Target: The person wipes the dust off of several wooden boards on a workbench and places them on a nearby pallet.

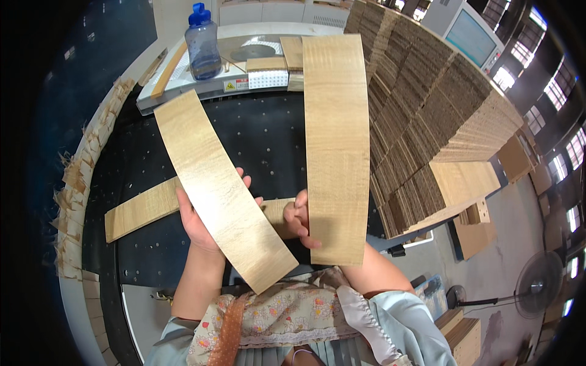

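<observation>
My left hand point(198, 224) is closed around the edges of a light wood-grain board strip point(217, 183), held tilted with its top toward the left. Glare covers the middle of its face. A longer strip of the same look, the right board point(336, 140), stands nearly upright in my right hand point(297, 216), whose fingers curl around its left edge. The two boards are apart. Beneath my hands, another board strip point(143, 207) lies on the black work surface point(262, 134), its middle hidden by my left hand and the board in it.
Tall stacks of particle boards point(421, 104) rise at the right. A blue water bottle point(203, 52) stands on the machine ledge point(244, 43) at the back, near small wood pieces point(265, 64). A fan point(536, 285) and a monitor point(473, 36) are farther right.
</observation>
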A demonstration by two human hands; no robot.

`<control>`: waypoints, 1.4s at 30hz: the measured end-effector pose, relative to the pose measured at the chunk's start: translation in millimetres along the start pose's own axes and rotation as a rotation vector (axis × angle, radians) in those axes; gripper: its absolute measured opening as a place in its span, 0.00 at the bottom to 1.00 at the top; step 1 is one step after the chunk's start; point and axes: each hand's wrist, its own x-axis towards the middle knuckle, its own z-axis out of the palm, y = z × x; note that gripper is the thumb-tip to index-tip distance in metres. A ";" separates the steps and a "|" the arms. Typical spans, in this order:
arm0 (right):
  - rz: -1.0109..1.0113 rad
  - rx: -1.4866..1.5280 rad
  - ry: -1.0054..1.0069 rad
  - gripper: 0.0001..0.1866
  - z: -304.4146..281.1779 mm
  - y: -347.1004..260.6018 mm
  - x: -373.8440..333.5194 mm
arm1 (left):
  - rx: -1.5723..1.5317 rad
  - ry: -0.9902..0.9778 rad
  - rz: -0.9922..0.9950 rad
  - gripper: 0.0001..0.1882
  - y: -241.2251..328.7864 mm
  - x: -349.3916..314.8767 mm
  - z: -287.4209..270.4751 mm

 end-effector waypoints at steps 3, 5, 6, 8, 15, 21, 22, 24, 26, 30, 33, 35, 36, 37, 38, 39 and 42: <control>-0.008 -0.001 -0.013 0.34 -5.5 -1.8 3.4 | 0.044 -0.036 0.009 0.44 1.6 4.6 -0.7; -0.013 -0.014 -0.008 0.35 -4.5 -3.6 7.3 | 0.063 -0.058 -0.006 0.44 4.8 9.3 3.2; -0.014 -0.021 -0.007 0.35 -4.0 -2.6 7.7 | 0.073 -0.069 -0.014 0.44 6.5 11.5 6.6; -0.030 -0.048 0.038 0.36 -8.3 -2.8 6.1 | 0.047 -0.084 -0.037 0.44 3.3 18.7 15.4; 0.026 -0.150 0.069 0.35 -16.1 -2.3 3.2 | 0.072 -0.045 -0.082 0.45 -2.5 29.0 22.0; 0.071 -0.184 0.138 0.33 -9.8 -1.4 -0.3 | 0.120 0.005 -0.115 0.44 -8.0 32.6 20.7; 0.067 -0.180 0.124 0.33 -9.3 -0.5 -0.3 | 0.133 0.007 -0.112 0.44 -8.6 32.5 21.2; 0.076 -0.201 0.127 0.33 -8.2 1.0 0.9 | 0.157 0.013 -0.108 0.45 -9.2 32.0 22.2; 0.073 -0.261 0.129 0.33 -9.5 3.2 2.2 | 0.197 0.028 -0.103 0.46 -8.7 30.9 23.5; 0.018 -0.590 0.382 0.25 -12.9 11.6 0.2 | 0.246 0.075 -0.147 0.47 -14.6 30.8 21.1; -0.099 -0.977 0.689 0.16 -12.2 19.2 7.2 | 0.243 0.162 -0.125 0.39 -31.2 31.9 2.5; -0.304 -1.468 0.608 0.15 -28.7 25.5 14.5 | 0.282 0.271 0.017 0.34 -42.5 28.6 -9.4; -0.346 -1.685 0.538 0.15 -17.8 27.0 21.7 | 0.266 0.268 0.026 0.34 -36.9 24.7 -17.3; -0.313 -1.731 0.582 0.17 -6.8 28.4 24.7 | 0.212 0.266 0.016 0.36 -34.7 23.0 -14.2; -0.281 -1.774 0.622 0.19 -0.1 29.6 26.6 | 0.208 0.248 0.011 0.37 -33.8 22.1 -13.4; -0.294 -1.880 0.618 0.19 -0.8 29.6 26.8 | 0.222 0.202 0.047 0.37 -35.2 23.9 -6.8; -0.202 -2.088 0.597 0.18 13.2 25.4 29.8 | 0.237 0.112 0.062 0.37 -36.1 25.2 -1.2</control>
